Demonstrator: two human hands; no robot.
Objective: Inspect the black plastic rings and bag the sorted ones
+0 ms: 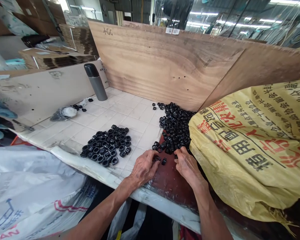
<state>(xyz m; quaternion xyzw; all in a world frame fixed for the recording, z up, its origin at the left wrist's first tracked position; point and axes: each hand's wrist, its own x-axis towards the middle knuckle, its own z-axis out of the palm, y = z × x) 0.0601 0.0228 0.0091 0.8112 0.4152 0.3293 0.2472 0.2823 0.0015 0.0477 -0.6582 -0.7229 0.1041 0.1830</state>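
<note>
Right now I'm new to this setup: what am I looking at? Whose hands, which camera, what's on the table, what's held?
There's no machine here: a person works with two bare hands. The single picture comes from a camera worn on their head, looking forward and down.

On the table lie two groups of small black rings: a spread cluster at left and a heaped pile beside a yellow sack. A grey flask stands toward the back left, in front of a wooden board.

The left hand has its fingers at a ring near the pile's front edge; the right hand reaches that edge too. Whether either grips firmly, I can't tell. One loose ring lies between them.
</note>
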